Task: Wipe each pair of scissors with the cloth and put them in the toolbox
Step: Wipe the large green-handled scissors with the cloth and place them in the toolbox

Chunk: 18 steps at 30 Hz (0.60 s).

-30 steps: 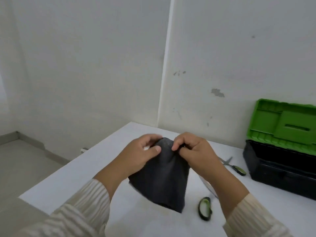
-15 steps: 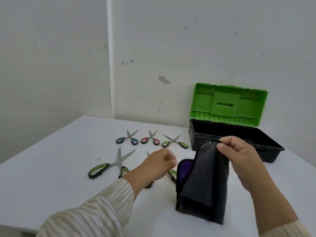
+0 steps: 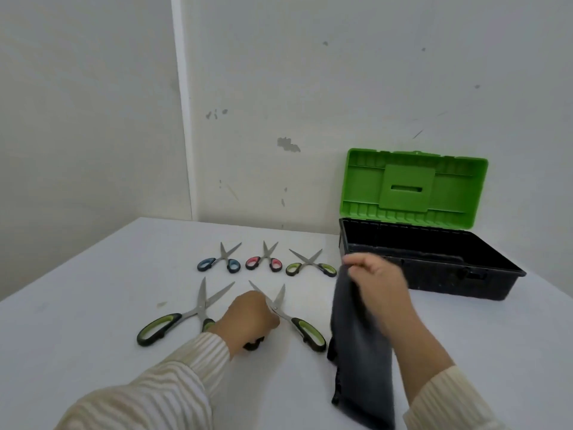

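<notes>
Left hand (image 3: 248,318) lies knuckles-up over the large steel scissors with green-and-black handles (image 3: 306,332), fingers curled down at the hidden near handle loop; whether they have closed round it cannot be told; the blades stand apart, pointing towards the wall. Right hand (image 3: 376,283) pinches the top edge of the dark grey cloth (image 3: 361,361), which hangs down to the white table (image 3: 93,290). Black plastic toolbox (image 3: 449,277), green lid raised, stands just beyond; no scissors show in its visible part. Four other pairs lie untouched: a second large green-handled pair (image 3: 173,321) beside the first; blue-handled (image 3: 220,262), red-handled (image 3: 264,261) and small green-handled (image 3: 311,265) pairs in a row behind. Risks, as judged: lifting by one loop lets the open blades swing against the neighbouring pair or snag the cloth; a single-point pinch may let the cloth slip during wiping.
</notes>
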Motion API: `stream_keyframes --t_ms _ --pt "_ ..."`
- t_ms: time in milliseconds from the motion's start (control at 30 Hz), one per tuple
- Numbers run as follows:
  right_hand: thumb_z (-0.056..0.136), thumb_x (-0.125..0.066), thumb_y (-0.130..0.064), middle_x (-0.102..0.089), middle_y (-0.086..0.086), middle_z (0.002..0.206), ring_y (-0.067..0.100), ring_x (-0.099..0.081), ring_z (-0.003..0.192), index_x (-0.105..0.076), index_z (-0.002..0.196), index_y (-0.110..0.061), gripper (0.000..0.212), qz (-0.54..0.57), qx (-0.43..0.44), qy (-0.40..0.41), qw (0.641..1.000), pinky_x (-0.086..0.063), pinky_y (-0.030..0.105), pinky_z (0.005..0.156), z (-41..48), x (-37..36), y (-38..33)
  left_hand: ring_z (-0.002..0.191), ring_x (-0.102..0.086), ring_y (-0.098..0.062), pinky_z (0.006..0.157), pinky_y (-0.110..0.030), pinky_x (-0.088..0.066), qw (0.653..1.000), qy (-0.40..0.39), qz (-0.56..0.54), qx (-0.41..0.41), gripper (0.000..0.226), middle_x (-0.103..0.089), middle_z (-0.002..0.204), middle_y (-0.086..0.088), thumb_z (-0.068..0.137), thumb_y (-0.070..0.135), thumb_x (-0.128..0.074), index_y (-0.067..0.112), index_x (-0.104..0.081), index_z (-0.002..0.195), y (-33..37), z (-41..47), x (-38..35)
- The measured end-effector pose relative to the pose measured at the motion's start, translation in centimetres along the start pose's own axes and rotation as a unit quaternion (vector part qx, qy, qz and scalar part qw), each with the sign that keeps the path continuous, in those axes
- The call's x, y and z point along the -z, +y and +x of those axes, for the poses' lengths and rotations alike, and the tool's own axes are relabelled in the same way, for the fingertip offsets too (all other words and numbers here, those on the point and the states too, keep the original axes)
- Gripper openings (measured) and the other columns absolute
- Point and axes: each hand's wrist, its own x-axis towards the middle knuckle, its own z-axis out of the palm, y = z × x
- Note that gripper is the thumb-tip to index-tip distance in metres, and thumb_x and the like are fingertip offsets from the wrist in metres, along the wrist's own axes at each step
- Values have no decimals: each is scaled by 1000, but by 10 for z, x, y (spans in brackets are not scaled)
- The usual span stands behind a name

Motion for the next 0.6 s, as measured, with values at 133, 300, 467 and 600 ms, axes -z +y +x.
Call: stream_keyframes --t_ms 133,300,467,600 --pt "80 -62 -37 -55 -8 114 10 -51 103 -55 120 -27 41 -208 19 -225 952 -37 22 88 -4 -32 17 55 -64 -17 48 -24 -51 961 -42 -273 -6 11 -64 69 -12 81 2 -55 2 -62 90 -4 0 19" --pt "78 -64 -36 -61 -6 105 9 -57 88 -60 107 -30 30 -168 -4 -285 944 -48 19 73 -3 -41 24 56 -60 -21 54 -31 -52 915 -67 -398 -19 14 -67 76 -17 84 -2 -58 -3 -64 96 -13 10 26" --pt "77 -66 -28 -63 -15 104 -3 -58 89 -62 107 -37 32 -129 -9 -289 949 -46 10 77 4 -35 40 55 -62 -22 51 -32 -51 911 -119 -394 -36 14 -73 80 -12 92 10 -58 0 -65 86 -15 24 22" --pt "84 -56 -12 -64 -10 112 -9 -57 84 -62 109 -38 36 -63 -35 -173 982 -45 11 78 15 -23 51 50 -58 -20 49 -30 -48 903 -96 -417 -34 18 -72 73 -11 92 12 -58 0 -66 83 -15 31 14"
